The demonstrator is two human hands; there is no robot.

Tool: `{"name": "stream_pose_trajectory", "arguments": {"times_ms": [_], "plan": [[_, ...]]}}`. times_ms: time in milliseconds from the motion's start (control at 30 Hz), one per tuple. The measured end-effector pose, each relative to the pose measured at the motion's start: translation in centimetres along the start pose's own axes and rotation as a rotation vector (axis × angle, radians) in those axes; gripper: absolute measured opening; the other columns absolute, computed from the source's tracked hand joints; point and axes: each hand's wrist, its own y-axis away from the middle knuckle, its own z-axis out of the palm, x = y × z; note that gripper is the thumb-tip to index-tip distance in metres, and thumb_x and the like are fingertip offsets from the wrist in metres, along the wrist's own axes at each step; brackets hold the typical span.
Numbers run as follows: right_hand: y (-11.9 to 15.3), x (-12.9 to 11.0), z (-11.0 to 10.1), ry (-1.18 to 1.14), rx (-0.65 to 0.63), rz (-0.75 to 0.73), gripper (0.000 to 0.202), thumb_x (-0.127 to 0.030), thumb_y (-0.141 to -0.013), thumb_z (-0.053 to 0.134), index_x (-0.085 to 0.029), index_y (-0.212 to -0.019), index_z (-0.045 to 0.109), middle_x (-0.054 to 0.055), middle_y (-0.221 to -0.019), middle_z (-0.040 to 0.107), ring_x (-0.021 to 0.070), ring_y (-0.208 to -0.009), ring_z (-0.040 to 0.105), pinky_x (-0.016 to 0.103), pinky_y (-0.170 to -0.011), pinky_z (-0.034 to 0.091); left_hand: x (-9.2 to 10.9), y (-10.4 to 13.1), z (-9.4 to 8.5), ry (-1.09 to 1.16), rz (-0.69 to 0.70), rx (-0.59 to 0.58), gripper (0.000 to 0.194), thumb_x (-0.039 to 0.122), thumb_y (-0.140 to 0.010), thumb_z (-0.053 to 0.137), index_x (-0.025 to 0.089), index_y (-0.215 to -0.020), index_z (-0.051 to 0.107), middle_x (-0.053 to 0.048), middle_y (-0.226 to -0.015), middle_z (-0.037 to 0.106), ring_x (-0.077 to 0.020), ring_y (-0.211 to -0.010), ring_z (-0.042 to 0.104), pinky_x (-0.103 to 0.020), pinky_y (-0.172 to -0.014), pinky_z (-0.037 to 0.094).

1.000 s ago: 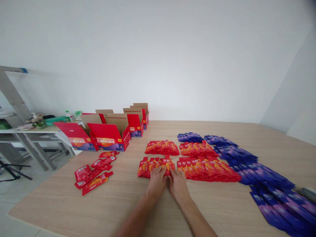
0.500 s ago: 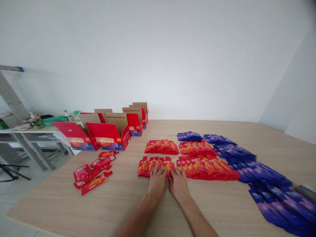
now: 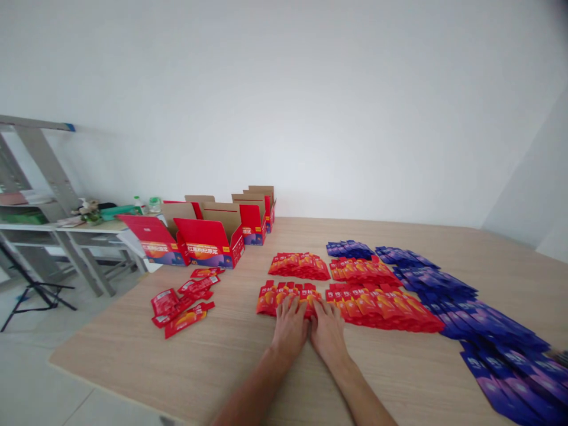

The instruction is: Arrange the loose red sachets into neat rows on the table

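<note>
Both my hands rest at the near edge of a short row of red pouches (image 3: 267, 298) with orange prints, which overlap one another. Bent slightly and spread, the fingers of my left hand (image 3: 290, 324) lie on top of the pouches in the middle of this row. My right hand (image 3: 327, 329) touches the row's right end, its fingers apart and its thumb close to my left thumb. Just right of it runs a longer row of red pouches (image 3: 386, 307). What lies under my fingertips is partly hidden. Neither hand lifts anything.
Two more red rows (image 3: 299, 266) lie behind. Purple-blue pouches (image 3: 448, 283) fan out along the right. Loose red pouches (image 3: 189, 318) are scattered at the left, before open red cartons (image 3: 208, 241). A tripod (image 3: 38, 290) stands on the floor beyond the table's left edge.
The view has turned a little left, so the things on the table appear shifted right. My hands remain on the same row of red pouches.
</note>
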Motion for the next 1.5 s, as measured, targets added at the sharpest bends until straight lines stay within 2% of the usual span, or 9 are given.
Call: {"name": "stream_pose_trajectory", "arguments": {"times_ms": [133, 233, 467, 600, 833, 967, 1133, 1333, 1500], "plan": [[-0.5, -2.4, 0.3, -0.033, -0.001, -0.076, 0.048, -0.011, -0.087, 0.044, -0.019, -0.128, 0.065, 0.009, -0.138, 0.058, 0.0301, -0.129, 0.044, 0.042, -0.11, 0.029, -1.1, 0.9, -1.2, -0.039, -0.048, -0.007, 0.053, 0.024, -0.09, 0.045, 0.026, -0.142, 0.051, -0.007, -0.153, 0.044, -0.0316, -0.144, 0.028, -0.051, -0.117, 0.025], [-0.9, -5.0, 0.8, -0.08, -0.044, -0.116, 0.05, -0.01, -0.085, 0.045, -0.021, -0.13, 0.064, 0.008, -0.138, 0.058, 0.03, -0.13, 0.043, 0.043, -0.11, 0.03, -3.2, 1.6, -2.1, -0.087, -0.095, 0.017, 0.055, 0.021, -0.09, 0.043, 0.024, -0.145, 0.048, -0.008, -0.152, 0.045, -0.0315, -0.144, 0.03, -0.05, -0.117, 0.025], [-0.6, -12.2, 2.3, -0.175, -0.072, -0.201, 0.053, -0.006, -0.083, 0.045, -0.023, -0.129, 0.063, 0.006, -0.142, 0.055, 0.0284, -0.134, 0.039, 0.043, -0.111, 0.03, -11.0, 3.8, -6.0, -0.322, -0.337, 0.082, 0.058, 0.008, -0.082, 0.043, 0.013, -0.139, 0.052, -0.016, -0.15, 0.047, -0.0299, -0.143, 0.034, -0.047, -0.116, 0.025], [0.2, -15.8, 3.2, -0.239, -0.093, -0.26, 0.049, -0.006, -0.083, 0.046, -0.022, -0.126, 0.065, 0.007, -0.138, 0.057, 0.0278, -0.134, 0.041, 0.041, -0.111, 0.031, -14.9, 5.3, -8.3, -0.415, -0.441, 0.107, 0.059, 0.007, -0.08, 0.043, 0.012, -0.138, 0.053, -0.017, -0.149, 0.048, -0.0303, -0.142, 0.035, -0.048, -0.115, 0.025], [1.7, -17.7, 4.4, -0.291, -0.106, -0.321, 0.051, -0.008, -0.083, 0.047, -0.02, -0.13, 0.064, 0.009, -0.139, 0.057, 0.0294, -0.135, 0.041, 0.044, -0.113, 0.031, -18.8, 7.1, -10.4, -0.48, -0.719, 0.09, 0.05, 0.014, -0.091, 0.033, 0.011, -0.137, 0.053, -0.022, -0.145, 0.05, -0.0333, -0.138, 0.039, -0.053, -0.111, 0.023], [1.8, -17.1, 4.4, -0.3, -0.109, -0.298, 0.05, -0.008, -0.082, 0.049, -0.021, -0.127, 0.066, 0.008, -0.137, 0.058, 0.0301, -0.133, 0.043, 0.046, -0.111, 0.034, -18.7, 7.1, -10.9, -0.46, -0.693, 0.054, 0.044, 0.018, -0.095, 0.031, 0.015, -0.129, 0.058, -0.019, -0.132, 0.06, -0.0313, -0.124, 0.051, -0.048, -0.103, 0.032], [1.6, -16.2, 3.8, -0.292, -0.133, -0.284, 0.051, -0.004, -0.082, 0.045, -0.021, -0.124, 0.068, 0.008, -0.137, 0.059, 0.0276, -0.131, 0.045, 0.043, -0.109, 0.035, -16.7, 6.0, -10.5, -0.379, -0.566, 0.036, 0.042, 0.031, -0.1, 0.03, 0.016, -0.114, 0.066, -0.017, -0.112, 0.07, -0.0294, -0.11, 0.06, -0.042, -0.093, 0.04], [1.4, -14.8, 3.1, -0.318, -0.116, -0.279, 0.043, -0.007, -0.085, 0.046, -0.018, -0.119, 0.07, 0.01, -0.135, 0.06, 0.0268, -0.129, 0.048, 0.04, -0.111, 0.034, -14.2, 4.7, -10.3, -0.202, -0.544, 0.025, 0.037, 0.026, -0.102, 0.028, 0.018, -0.109, 0.063, -0.011, -0.098, 0.073, -0.0211, -0.093, 0.068, -0.029, -0.077, 0.045], [0.9, -13.5, 2.7, -0.436, -0.084, -0.264, 0.034, -0.016, -0.092, 0.045, -0.016, -0.115, 0.07, 0.013, -0.125, 0.065, 0.0266, -0.118, 0.056, 0.039, -0.105, 0.04, -12.2, 3.3, -9.9, 0.042, -0.562, 0.162, 0.031, 0.024, -0.101, 0.031, 0.019, -0.101, 0.062, -0.01, -0.096, 0.073, -0.0178, -0.088, 0.068, -0.025, -0.073, 0.044]]}}
